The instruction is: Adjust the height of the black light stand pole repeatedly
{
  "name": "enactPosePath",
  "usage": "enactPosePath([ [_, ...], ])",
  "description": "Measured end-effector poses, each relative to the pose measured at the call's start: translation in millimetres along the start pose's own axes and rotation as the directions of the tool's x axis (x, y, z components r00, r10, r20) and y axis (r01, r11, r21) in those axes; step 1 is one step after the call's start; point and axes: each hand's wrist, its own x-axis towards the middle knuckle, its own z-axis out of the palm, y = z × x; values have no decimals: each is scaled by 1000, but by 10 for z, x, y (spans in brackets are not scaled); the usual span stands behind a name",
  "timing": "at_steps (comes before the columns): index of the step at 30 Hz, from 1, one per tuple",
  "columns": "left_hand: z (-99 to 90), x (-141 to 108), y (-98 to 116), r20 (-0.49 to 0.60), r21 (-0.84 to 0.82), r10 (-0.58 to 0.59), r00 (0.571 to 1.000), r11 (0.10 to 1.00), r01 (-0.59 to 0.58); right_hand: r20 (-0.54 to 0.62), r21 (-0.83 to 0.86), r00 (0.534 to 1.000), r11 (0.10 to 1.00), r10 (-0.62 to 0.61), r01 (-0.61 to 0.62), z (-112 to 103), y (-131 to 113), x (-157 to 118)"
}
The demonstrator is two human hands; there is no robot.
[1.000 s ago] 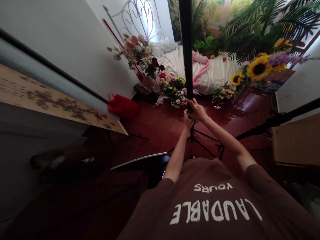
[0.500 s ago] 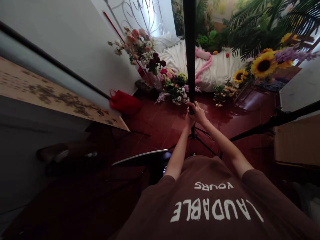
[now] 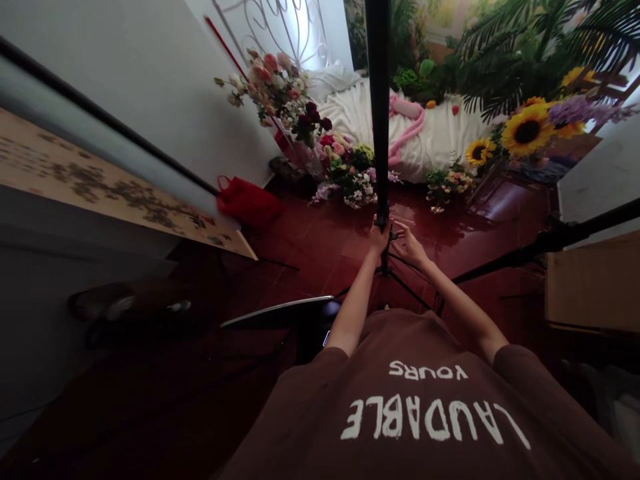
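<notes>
A tall black pole (image 3: 380, 120) stands upright in front of me, on thin tripod legs (image 3: 407, 289) spread over the red floor. My left hand (image 3: 380, 237) is wrapped round the pole just below a dark collar. On the pole's right side, my right hand (image 3: 411, 247) is off the shaft with its fingers apart, beside a small dark knob (image 3: 393, 235). Whether its fingertips touch the knob cannot be made out.
Flower bunches (image 3: 350, 167) and sunflowers (image 3: 527, 130) flank a white cloth (image 3: 445, 143). A red bag (image 3: 250, 202) and a long painted panel (image 3: 125, 193) are at left. Another black pole (image 3: 545, 243) slants in from the right, above a cardboard box (image 3: 595, 283).
My right hand has let go of the pole and moved down and right, its fingers spreading beside the knob. My left hand still holds the pole.
</notes>
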Motion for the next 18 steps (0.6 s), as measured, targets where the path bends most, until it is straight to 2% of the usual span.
enactPosePath([
  [2, 8, 5, 0, -7, -2, -6, 1000, 1000, 5, 7, 70, 998, 995, 63, -64, 74, -3, 15],
  [4, 11, 9, -18, 1, -8, -10, 1000, 1000, 10, 14, 211, 990, 967, 143, -143, 144, -50, 48],
  [6, 7, 14, -44, 12, -15, -13, 1000, 1000, 13, 34, 414, 960, 870, 278, -266, 203, -123, 84],
  [9, -5, 23, -75, 20, -17, -17, 1000, 1000, 18, 118, 683, 847, 577, 518, -448, 261, -228, 134],
  [12, -16, 32, -86, 27, -18, -26, 999, 999, 26, 259, 824, 721, 242, 642, -511, 286, -263, 185],
  [13, -18, 34, -86, 29, -23, -27, 999, 999, 28, 314, 848, 705, 147, 637, -510, 287, -252, 205],
  [14, -19, 36, -83, 31, -28, -27, 999, 999, 28, 369, 859, 708, 69, 603, -507, 284, -231, 227],
  [15, -19, 35, -79, 31, -32, -24, 999, 999, 25, 421, 861, 732, 19, 535, -509, 274, -202, 251],
  [17, -18, 31, -63, 29, -36, -18, 999, 999, 20, 502, 847, 793, -12, 345, -531, 235, -126, 302],
  [18, -18, 27, -50, 28, -38, -16, 999, 999, 17, 525, 839, 813, 7, 252, -544, 207, -86, 326],
])
